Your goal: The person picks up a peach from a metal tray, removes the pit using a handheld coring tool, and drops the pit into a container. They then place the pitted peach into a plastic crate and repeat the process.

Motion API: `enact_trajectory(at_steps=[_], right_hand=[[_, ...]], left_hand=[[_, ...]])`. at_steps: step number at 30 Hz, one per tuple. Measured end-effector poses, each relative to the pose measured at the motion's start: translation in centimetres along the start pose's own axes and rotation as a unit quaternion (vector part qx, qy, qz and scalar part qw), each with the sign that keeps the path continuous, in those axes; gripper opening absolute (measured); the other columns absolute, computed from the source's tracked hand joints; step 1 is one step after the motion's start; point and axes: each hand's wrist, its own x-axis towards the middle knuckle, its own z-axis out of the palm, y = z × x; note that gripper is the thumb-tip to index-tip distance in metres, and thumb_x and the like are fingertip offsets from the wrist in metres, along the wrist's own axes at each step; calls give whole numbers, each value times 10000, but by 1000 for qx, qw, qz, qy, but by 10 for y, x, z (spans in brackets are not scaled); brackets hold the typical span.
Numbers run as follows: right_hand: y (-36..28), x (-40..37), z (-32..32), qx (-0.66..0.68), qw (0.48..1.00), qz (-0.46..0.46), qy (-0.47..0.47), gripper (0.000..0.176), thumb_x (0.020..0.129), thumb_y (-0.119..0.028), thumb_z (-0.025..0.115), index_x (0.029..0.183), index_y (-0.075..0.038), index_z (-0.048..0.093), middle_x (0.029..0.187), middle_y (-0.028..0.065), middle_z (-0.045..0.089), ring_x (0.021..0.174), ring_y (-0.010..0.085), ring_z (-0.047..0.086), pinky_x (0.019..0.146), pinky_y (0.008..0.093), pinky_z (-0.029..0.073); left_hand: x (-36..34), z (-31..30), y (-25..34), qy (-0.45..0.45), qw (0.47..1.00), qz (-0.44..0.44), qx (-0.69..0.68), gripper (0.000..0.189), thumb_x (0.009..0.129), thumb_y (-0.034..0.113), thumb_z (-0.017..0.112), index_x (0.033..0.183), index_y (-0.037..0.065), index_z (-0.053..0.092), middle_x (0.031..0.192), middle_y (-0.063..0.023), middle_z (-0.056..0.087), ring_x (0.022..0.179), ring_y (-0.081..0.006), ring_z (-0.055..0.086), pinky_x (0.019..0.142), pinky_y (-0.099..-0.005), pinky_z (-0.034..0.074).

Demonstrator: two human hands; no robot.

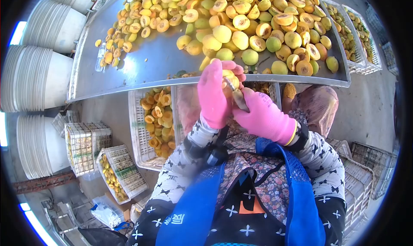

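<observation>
My left hand (215,93), in a pink glove, is closed around a yellow peach (231,79) just over the near edge of the metal table (150,80). My right hand (267,118), gloved the same way, grips a small knife (239,99) by its light handle. The blade lies against the peach, its tip hidden by the fruit and my fingers. Right beyond my hands, a heap of peaches (239,39) covers much of the tabletop, some whole and greenish-yellow, many halved, several halves showing brown hollows.
Below the table edge, at my left, a white crate (137,132) holds peach halves. More crates (124,170) stand on the floor, and fruit-filled crates (365,39) sit beyond the table's right end. Stacked white tubs (51,78) line the left. A clear bottle (100,56) lies on the tabletop.
</observation>
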Motion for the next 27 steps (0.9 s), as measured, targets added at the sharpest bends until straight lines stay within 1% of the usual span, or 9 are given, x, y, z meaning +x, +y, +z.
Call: enact_trajectory(at_steps=[5,8,11,13,17,21,22,24,27], right_hand=[[19,-5,15,-26,999,37,5,289,832,-220,667,983,-3,551,820,221,651,801,444,641,692,503,511],[31,-3,21,-84,995,48,-22,291,825,-176,662,984,25,526,710,232,626,674,434,635,594,505,496],[25,-5,17,31,999,10,-21,266,848,-184,653,962,24,532,660,182,625,592,352,656,554,455,503],[15,-4,12,108,983,108,-99,249,861,-202,652,951,12,563,712,155,640,591,304,655,549,411,509],[10,-8,5,416,857,245,-181,206,874,-187,664,956,-8,605,687,33,597,512,141,575,479,273,447],[13,-15,2,497,814,235,-186,107,827,-93,658,850,-5,601,577,27,545,435,108,487,428,241,368],[16,-15,-2,504,805,232,-211,104,821,-87,655,844,0,603,567,27,539,433,109,487,428,239,369],[23,-17,-14,509,770,249,-293,105,808,-81,649,838,9,606,525,19,515,437,110,499,431,233,378],[21,-18,-20,477,810,256,-224,99,803,-76,646,853,3,613,574,16,543,454,96,516,430,218,377]], left_hand=[[5,4,-11,73,997,-21,28,440,1034,389,480,938,-6,647,794,-103,654,679,-182,634,611,-284,520],[9,-7,-12,12,989,-151,-3,488,1037,422,454,913,-6,653,795,-104,657,657,-173,632,610,-276,524],[7,-7,-9,12,983,-184,7,502,1034,435,455,900,-6,654,780,-106,654,628,-176,625,599,-279,525],[5,-6,-9,4,990,-138,28,504,1030,460,444,978,-8,624,818,-119,666,683,-199,646,629,-306,542],[6,-5,-1,-51,981,-188,0,540,1036,489,389,1026,-7,603,837,-131,671,704,-208,650,647,-318,546],[10,-20,-20,-234,969,-78,3,591,1039,514,351,1055,-20,605,915,-163,670,733,-219,652,649,-305,540],[14,-25,-26,-232,957,-154,-77,460,1036,407,451,1116,-29,576,949,-172,666,743,-227,652,676,-313,547],[7,-28,-31,-218,966,59,128,431,1045,370,434,968,-20,600,885,-155,682,717,-221,660,659,-309,543],[5,-44,-10,-173,967,35,185,295,1015,263,543,917,-4,623,908,-121,702,777,-197,689,682,-310,559]])
